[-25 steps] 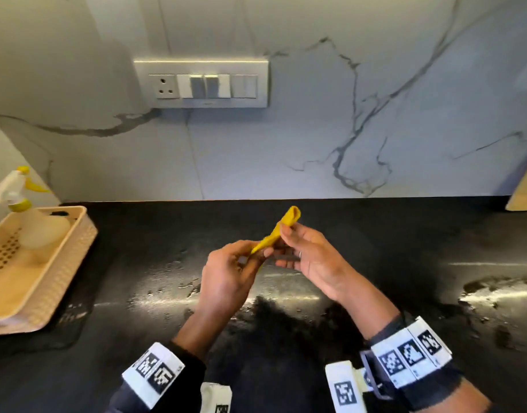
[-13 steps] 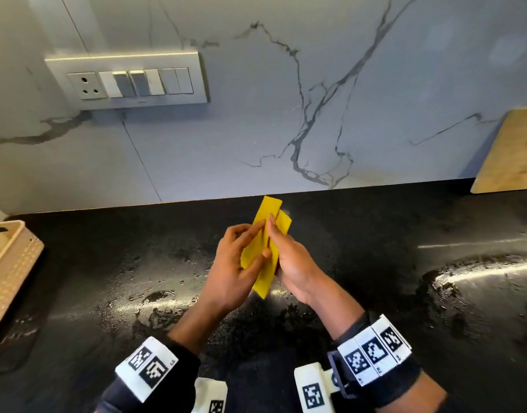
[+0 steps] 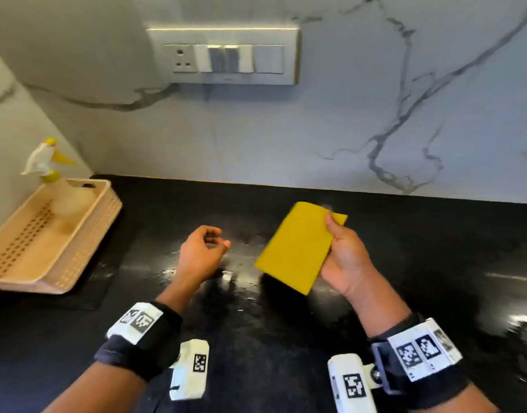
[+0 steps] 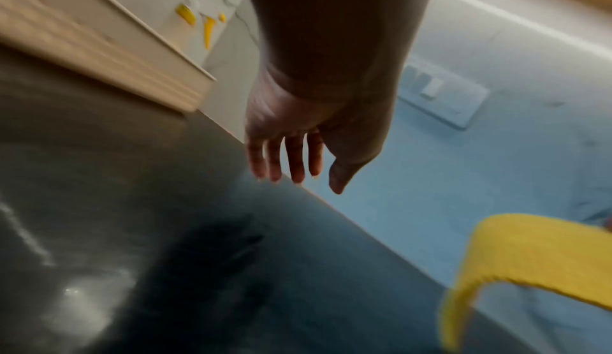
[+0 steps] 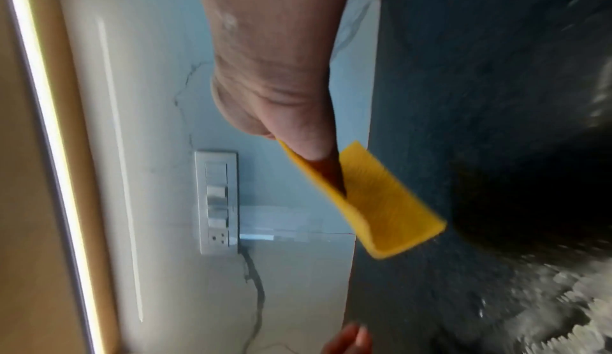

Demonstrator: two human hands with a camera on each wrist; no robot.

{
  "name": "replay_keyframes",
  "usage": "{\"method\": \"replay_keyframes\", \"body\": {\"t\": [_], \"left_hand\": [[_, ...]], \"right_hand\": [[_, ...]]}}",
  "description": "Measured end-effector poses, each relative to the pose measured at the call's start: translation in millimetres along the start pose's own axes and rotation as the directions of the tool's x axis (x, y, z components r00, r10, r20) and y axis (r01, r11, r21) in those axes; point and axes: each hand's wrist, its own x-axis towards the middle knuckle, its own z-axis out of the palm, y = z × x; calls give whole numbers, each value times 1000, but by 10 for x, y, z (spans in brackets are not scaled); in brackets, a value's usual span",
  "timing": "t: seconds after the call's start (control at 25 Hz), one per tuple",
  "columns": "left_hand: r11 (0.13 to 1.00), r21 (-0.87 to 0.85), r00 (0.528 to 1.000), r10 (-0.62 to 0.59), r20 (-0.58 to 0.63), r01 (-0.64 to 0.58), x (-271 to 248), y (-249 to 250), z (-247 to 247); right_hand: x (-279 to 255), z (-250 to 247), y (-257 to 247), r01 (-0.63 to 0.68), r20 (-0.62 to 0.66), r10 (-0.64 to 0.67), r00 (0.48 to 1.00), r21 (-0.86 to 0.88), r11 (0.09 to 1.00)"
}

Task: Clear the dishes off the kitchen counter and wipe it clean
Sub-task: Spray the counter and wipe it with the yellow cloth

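A folded yellow cloth [image 3: 296, 247] hangs above the wet black counter [image 3: 256, 323], held along its right edge by my right hand [image 3: 344, 254], thumb on top. The right wrist view shows that cloth [image 5: 380, 202] pinched between thumb and fingers. My left hand [image 3: 201, 253] hovers to the left of the cloth with loosely curled fingers and nothing in it. From the left wrist camera its fingers [image 4: 284, 160] hang relaxed over the counter, with the cloth [image 4: 529, 260] at the lower right.
A beige perforated basket [image 3: 23, 257] sits at the counter's left end, holding a spray bottle [image 3: 44, 162] with a yellow nozzle. A switch panel [image 3: 223, 56] is on the marble wall behind. Water streaks glisten on the counter [image 3: 518, 320] at the right.
Both hands were folding the cloth together. Now the left hand has let go and moved left, while the right hand holds the folded cloth alone. The head view has swung back left.
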Motion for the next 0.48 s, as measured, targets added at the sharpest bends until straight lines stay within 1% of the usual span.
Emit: {"method": "replay_keyframes", "body": {"t": [0.04, 0.08, 0.12, 0.16, 0.2, 0.24, 0.28, 0.32, 0.36, 0.4, 0.44, 0.48], "left_hand": [[990, 138, 998, 9, -62, -1, 51, -227, -185], [966, 258, 992, 29, -123, 4, 93, -456, -385], [935, 353, 985, 45, -168, 17, 122, -682, -578], [900, 436, 980, 59, -192, 31, 140, -907, -751], [861, 507, 980, 71, -187, 34, 143, -1109, -875], [824, 566, 984, 71, -165, 36, 137, -1264, -946], [794, 606, 988, 51, -143, 47, 140, -1399, -996], [772, 634, 992, 33, -121, 51, 153, -1492, -1011], [755, 654, 995, 17, -98, 52, 194, -1556, -1014], [738, 672, 997, -16, -70, 59, 252, -1592, -1017], [730, 680, 997, -70, -27, 70, 315, -1599, -1032], [726, 683, 990, -142, 25, 87, 375, -1590, -1063]], "right_hand": [[143, 133, 51, 35, -52, -37, 998, -47, 998], [305, 283, 108, 92, -109, -110, 988, -157, 983], [463, 453, 186, 163, -128, -216, 968, -334, 928], [652, 615, 302, 233, -83, -327, 942, -541, 808], [868, 736, 445, 289, 15, -401, 916, -716, 636], [1120, 817, 620, 300, 111, -402, 909, -844, 444], [1386, 914, 838, 239, 152, -321, 935, -938, 250], [1629, 988, 1052, 128, 111, -223, 969, -990, 64], [1843, 1086, 1230, 18, 33, -166, 986, -996, -90], [2017, 1220, 1368, -56, -30, -146, 989, -982, -179], [2115, 1399, 1467, -98, -69, -142, 987, -973, -209], [2192, 1592, 1549, -107, -78, -139, 987, -970, -219]]}}
